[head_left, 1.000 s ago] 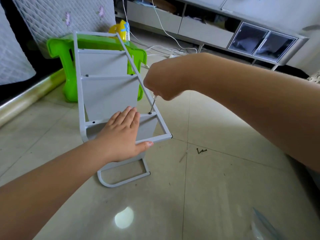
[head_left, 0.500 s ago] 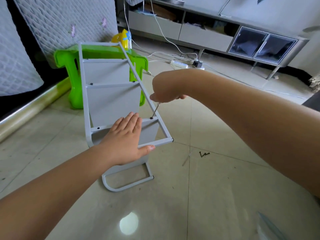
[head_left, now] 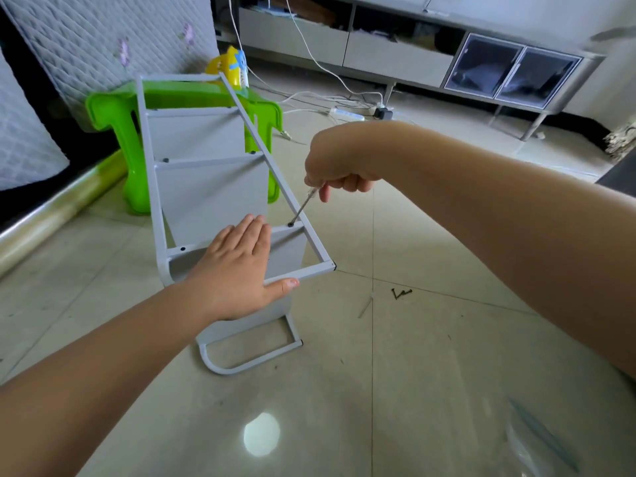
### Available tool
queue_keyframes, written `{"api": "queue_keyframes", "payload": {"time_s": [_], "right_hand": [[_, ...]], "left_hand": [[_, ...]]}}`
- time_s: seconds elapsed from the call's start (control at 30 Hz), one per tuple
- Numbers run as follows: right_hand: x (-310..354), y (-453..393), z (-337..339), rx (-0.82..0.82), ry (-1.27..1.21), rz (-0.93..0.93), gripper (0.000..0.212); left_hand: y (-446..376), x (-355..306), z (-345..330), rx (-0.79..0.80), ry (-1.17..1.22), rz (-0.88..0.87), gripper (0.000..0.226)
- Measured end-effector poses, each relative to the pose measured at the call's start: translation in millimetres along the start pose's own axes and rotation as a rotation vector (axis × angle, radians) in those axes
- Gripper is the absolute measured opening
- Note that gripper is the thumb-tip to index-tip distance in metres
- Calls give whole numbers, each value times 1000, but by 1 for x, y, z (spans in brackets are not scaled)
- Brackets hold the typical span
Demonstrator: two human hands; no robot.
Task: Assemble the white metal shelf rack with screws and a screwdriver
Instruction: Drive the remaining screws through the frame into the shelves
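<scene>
Right hand (head_left: 335, 163) higher since, one screwdriver (head_left: 303, 208) more slanted, one rack (head_left: 206, 187)

The shelf rack (head_left: 206, 187) is metal with a smooth, matt white painted coat; its screws (head_left: 182, 249) look dark. The screwdriver (head_left: 303, 208) has a thin, bare steel shaft with a dull shine. The floor (head_left: 413, 373) is glossy pale tile that mirrors a light. The stool (head_left: 113, 111) is bright green plastic, smooth and shiny. The mattress (head_left: 86, 39) wears quilted cloth. Loose screws (head_left: 401, 293) on the tile look dark and matt.
</scene>
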State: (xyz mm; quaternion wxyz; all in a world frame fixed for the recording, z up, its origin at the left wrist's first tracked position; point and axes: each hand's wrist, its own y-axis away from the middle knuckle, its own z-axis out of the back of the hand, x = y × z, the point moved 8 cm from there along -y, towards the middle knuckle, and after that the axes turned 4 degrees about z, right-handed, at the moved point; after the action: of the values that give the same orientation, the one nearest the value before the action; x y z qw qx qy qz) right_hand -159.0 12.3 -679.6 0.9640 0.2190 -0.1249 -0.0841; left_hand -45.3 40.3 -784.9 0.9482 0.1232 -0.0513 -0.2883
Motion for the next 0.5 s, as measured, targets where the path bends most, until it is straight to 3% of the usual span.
{"api": "queue_keyframes", "payload": {"time_s": [0.07,0.13,0.27,0.4,0.5], "right_hand": [[-12,3,-5,14,-131,-10,30],[-31,7,-4,-47,-268,11,31],[-102,5,-15,-281,-566,-68,30],[-165,-28,-88,-219,-219,-171,26],[-196,-50,-164,-140,-141,-257,22]], "left_hand": [[0,0,3,-17,23,-13,117],[-2,2,5,-32,53,-9,116],[-17,-4,15,-79,174,76,76],[-54,-39,33,-140,245,27,68],[-75,-59,34,-120,170,7,69]]}}
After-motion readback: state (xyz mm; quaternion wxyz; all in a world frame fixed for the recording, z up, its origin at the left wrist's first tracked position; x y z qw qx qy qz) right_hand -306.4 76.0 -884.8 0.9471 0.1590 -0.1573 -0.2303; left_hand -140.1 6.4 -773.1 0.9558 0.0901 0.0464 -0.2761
